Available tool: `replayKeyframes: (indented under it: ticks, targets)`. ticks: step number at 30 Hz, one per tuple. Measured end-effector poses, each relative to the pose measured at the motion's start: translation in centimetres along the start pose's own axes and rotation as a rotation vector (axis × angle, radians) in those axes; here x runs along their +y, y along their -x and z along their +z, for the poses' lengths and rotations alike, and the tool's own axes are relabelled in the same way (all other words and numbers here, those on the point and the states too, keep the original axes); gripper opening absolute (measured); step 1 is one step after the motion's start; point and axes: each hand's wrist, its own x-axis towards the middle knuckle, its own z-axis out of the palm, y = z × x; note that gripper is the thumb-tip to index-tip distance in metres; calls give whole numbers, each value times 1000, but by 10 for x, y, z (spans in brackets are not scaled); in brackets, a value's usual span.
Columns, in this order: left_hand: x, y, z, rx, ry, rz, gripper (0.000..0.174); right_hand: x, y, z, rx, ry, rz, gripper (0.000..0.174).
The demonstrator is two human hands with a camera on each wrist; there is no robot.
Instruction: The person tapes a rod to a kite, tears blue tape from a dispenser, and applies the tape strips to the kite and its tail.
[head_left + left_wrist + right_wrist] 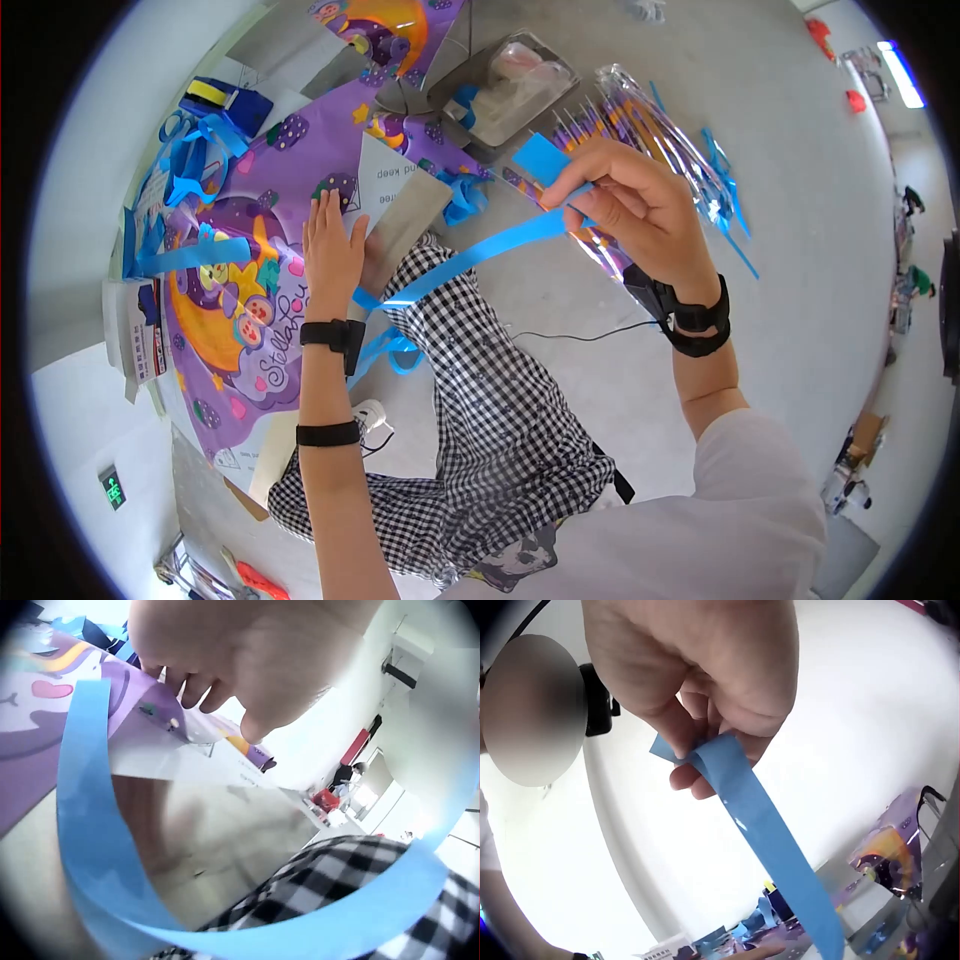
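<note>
My right hand [635, 200] is raised, pinching a blue ribbon [480, 250] between thumb and fingers near one end. A short tail of it sticks out past the fingertips. From there the ribbon [769, 832] slants down past the checked trousers toward my left wrist, and its lower part hangs in a loop below. With fingers straight, my left hand [335, 250] lies along the purple printed sheet [250, 340] near its edge. In the left wrist view that hand [247, 660] shows its palm side, with the ribbon [86, 795] curving beneath it.
More blue ribbon pieces [195, 160] lie at the far left beside a tape dispenser [245, 110]. A clear plastic tray [555, 75] sits at the back. Several long wrapped items [650, 120] lie on the floor to the right. A dark cable [590, 338] crosses the floor.
</note>
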Motion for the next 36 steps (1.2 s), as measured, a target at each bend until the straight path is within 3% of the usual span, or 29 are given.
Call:
replayKeyframes:
  ticks: [4,10,14,17,20,22,24,26,28,30,33,36]
  targets:
    - [0,26,4,27,-100,40,62,-4,-8,12,-22,301,-177,9]
    - [5,67,-12,-24,-144,21,63,2,-4,19,81,-42,-23,9]
    - [2,96,-27,-81,-164,14,63,2,10,-9,215,57,-1,16]
    - [0,114,-39,-146,-191,1,63,13,35,-73,592,-69,15,21]
    - [-4,130,-48,-174,-182,12,62,-17,66,-188,628,-281,-26,31]
    - [-10,140,-49,-169,-157,28,61,-45,89,-249,827,43,-134,28]
    - [-9,145,-55,-191,-178,23,61,-86,78,-239,891,249,-216,10]
    - [-8,149,-56,-200,-190,25,61,-118,62,-220,953,461,-303,17]
    - [-9,150,-57,-194,-197,39,61,-117,61,-214,859,570,-156,7]
    - [-8,149,-56,-186,-193,30,60,-84,71,-217,750,706,35,25]
    - [-2,146,-56,-199,-203,7,59,-20,28,-81,619,378,402,20]
    - [0,145,-60,-198,-221,18,55,50,-2,8,140,-234,541,15]
